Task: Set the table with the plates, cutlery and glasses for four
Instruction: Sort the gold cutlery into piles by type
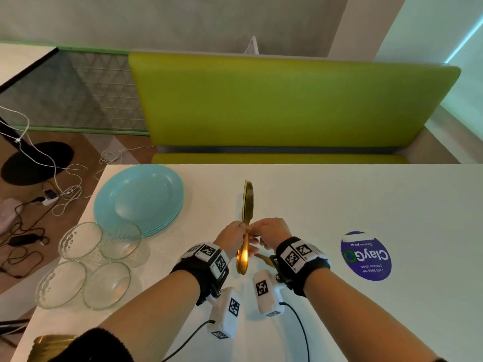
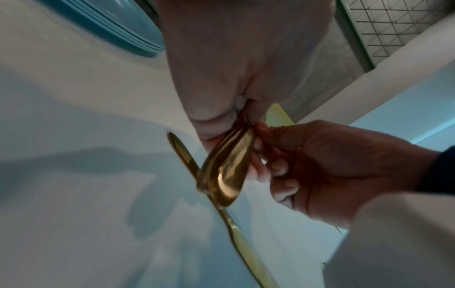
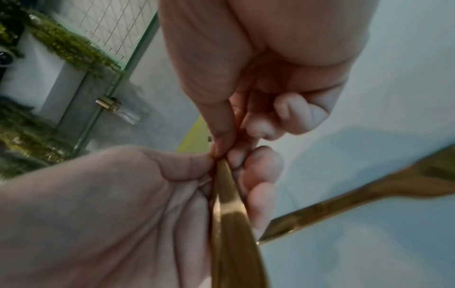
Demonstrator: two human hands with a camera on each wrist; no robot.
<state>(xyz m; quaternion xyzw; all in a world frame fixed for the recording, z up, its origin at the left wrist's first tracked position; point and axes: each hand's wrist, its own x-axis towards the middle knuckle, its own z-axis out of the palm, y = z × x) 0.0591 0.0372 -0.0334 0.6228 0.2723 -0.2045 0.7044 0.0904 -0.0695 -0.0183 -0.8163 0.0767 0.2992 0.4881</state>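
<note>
Over the middle of the white table [image 1: 326,205], both hands hold a bundle of gold cutlery [image 1: 247,202] upright, its wide ends pointing away from me. My left hand [image 1: 241,227] pinches the bundle from the left. My right hand [image 1: 254,231] pinches it from the right, fingers curled. The left wrist view shows the gold handles [image 2: 229,171] between both hands. Another gold piece, a fork [image 3: 369,198], lies on the table under my right wrist. Stacked teal plates [image 1: 138,197] sit at the far left, with several clear glasses [image 1: 86,265] in front of them.
A green bench [image 1: 287,100] runs along the table's far edge. A round purple sticker [image 1: 366,256] is on the table at the right. Cables [image 1: 39,205] and a black stand base lie on the floor to the left. A gold object [image 1: 49,346] shows at the bottom left.
</note>
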